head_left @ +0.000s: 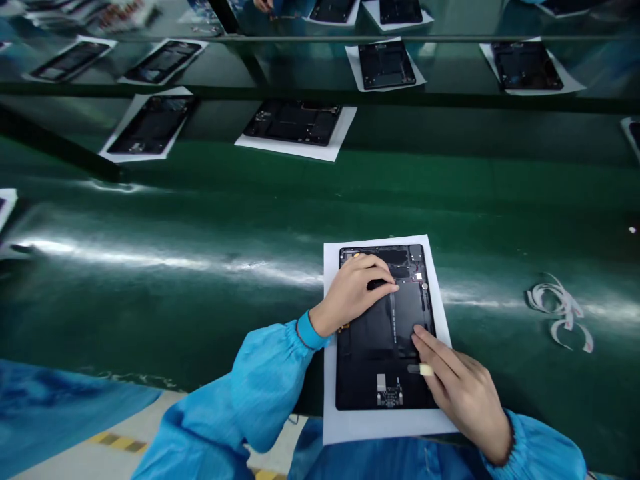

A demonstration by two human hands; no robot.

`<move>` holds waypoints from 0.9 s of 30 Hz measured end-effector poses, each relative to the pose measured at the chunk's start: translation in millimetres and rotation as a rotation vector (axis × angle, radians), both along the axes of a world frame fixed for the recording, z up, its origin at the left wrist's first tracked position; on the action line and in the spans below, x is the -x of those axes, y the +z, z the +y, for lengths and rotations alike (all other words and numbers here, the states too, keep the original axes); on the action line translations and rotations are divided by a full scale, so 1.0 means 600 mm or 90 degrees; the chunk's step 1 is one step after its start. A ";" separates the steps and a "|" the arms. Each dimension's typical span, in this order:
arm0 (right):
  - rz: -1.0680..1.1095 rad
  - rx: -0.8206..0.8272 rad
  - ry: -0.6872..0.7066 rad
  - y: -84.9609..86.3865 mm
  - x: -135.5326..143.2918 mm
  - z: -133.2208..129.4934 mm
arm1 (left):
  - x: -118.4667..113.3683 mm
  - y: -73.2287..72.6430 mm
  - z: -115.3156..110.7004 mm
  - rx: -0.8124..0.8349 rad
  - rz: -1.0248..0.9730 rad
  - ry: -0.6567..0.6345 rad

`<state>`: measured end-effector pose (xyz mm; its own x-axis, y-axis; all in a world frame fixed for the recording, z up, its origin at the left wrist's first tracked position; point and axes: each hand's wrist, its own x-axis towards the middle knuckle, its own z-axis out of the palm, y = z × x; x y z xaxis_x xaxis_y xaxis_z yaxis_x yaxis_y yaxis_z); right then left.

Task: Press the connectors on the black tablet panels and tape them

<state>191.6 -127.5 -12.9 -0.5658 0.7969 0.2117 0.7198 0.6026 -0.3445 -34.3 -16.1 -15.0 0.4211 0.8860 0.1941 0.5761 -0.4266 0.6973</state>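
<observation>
An opened tablet [367,360] with its dark inside facing up lies on a white sheet [345,427] at the bench edge in front of me. My left hand [356,290] is over its upper part, thumb and forefinger brought together beside the upper end of the thin strip [393,320] down the middle. Whatever is between those fingertips is too small to make out. Along the tablet's right edge, my right hand [457,383] rests with its fingertips on the dark surface. A small pale yellow piece with a dark, flat tip [426,369] sticks out from under its fingers.
Curled white strips [553,300] lie on the green bench [200,220] to the right. Farther back, more opened tablets, among them one at the left [150,127] and one in the middle [295,123], lie on white sheets. A dark post [55,143] slants in from the left.
</observation>
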 end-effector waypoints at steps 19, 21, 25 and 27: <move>-0.121 0.044 0.019 0.023 0.050 0.101 | 0.055 0.040 -0.117 0.146 -0.189 0.318; -0.089 0.051 0.006 0.018 0.050 0.115 | 0.079 0.043 -0.179 0.315 -0.295 0.380; 0.057 0.038 -0.053 0.011 0.042 0.117 | 0.109 0.046 -0.284 0.625 -0.483 0.437; 0.071 0.026 -0.118 0.006 0.036 0.115 | 0.107 0.048 -0.305 0.695 -0.567 0.436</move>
<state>170.0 -58.6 -9.5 -0.3840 0.8943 0.2298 0.7731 0.4475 -0.4494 -98.4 -198.9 13.7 -0.0016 0.7266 -0.6870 -0.3083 0.6532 0.6916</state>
